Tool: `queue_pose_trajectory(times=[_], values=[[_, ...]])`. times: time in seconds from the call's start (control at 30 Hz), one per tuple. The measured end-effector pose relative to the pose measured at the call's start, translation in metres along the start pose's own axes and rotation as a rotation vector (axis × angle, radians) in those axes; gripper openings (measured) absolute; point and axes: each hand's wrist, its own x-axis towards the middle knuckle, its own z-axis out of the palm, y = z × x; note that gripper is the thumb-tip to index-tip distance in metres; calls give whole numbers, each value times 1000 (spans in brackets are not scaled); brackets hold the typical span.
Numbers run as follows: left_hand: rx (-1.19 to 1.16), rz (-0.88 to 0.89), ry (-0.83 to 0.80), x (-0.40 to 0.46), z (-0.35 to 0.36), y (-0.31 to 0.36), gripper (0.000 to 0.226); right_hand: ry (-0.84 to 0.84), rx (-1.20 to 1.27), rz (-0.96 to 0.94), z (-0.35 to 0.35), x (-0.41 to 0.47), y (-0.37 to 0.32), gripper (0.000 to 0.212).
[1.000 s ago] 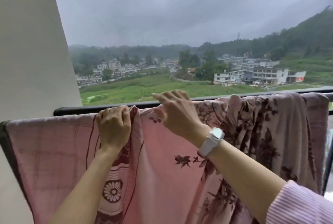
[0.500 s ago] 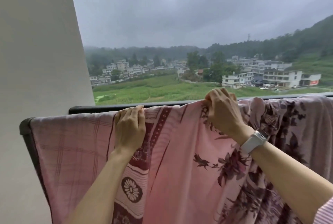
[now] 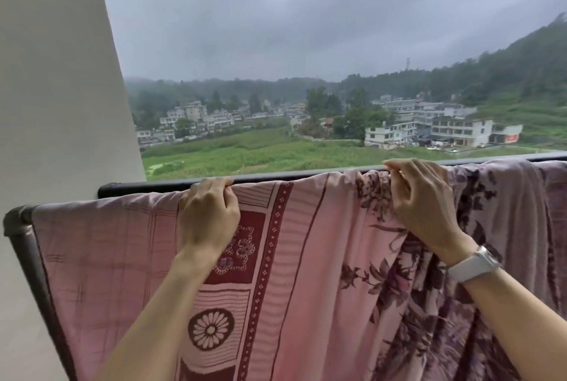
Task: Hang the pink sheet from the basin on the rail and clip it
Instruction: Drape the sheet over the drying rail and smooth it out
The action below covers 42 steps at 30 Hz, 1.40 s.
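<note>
Your sheet (image 3: 306, 273) is pink, with a faint darker check near the left end of the rail (image 3: 147, 189), which is black. Toward the middle you see dark red bands dotted white, dark red panels with pale flower outlines, and a white daisy-like wheel ringed in dark red. To the right, dull purple-brown leaves and flowers cover the pink. Your watch (image 3: 474, 264) strap is white. The wall (image 3: 55, 89) is off-white.

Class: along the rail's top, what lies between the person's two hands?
Head view: only pink sheet over the rail between left hand and right hand; no clip.
</note>
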Motion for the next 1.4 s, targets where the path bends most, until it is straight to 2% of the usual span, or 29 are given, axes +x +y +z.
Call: queue_pose_trajectory(times=[0.07, 0.23, 0.33, 0.5, 0.63, 0.7, 0.8, 0.93, 1.07, 1.2, 1.27, 1.33, 1.4], values=[[-29, 65, 2, 0, 1, 25, 28, 3, -69, -2, -11, -7, 17, 23], [-163, 443, -167, -11, 29, 123, 33, -92, -198, -22, -34, -16, 50, 30], [-143, 524, -209, -23, 55, 172, 33, -130, -224, 5, -49, -12, 70, 32], [-86, 495, -242, -34, 90, 218, 44, -115, -254, 72, -89, -9, 125, 36], [-123, 411, -152, -35, 107, 246, 23, -232, -322, -38, -101, -2, 161, 34], [-149, 353, -83, -37, 113, 256, 12, -230, -301, -104, -103, 7, 170, 22], [-111, 327, -44, -38, 114, 268, 7, -212, -216, -177, -105, 18, 173, 12], [-101, 240, -7, -37, 108, 289, 4, -289, -79, -122, -114, 28, 186, 13], [-189, 197, 76, -15, 102, 327, 4, -193, -39, 19, -142, 50, 225, 8], [-367, 187, 189, 2, 107, 377, 4, 56, -166, 193, -173, 81, 263, 5], [-350, 228, 96, 2, 120, 395, 8, 120, -287, 301, -183, 87, 276, 9], [-185, 305, -160, -8, 138, 403, 15, -48, -427, 386, -189, 83, 285, 15], [-164, 315, -286, -20, 147, 401, 18, -249, -449, 351, -189, 73, 286, 21]])
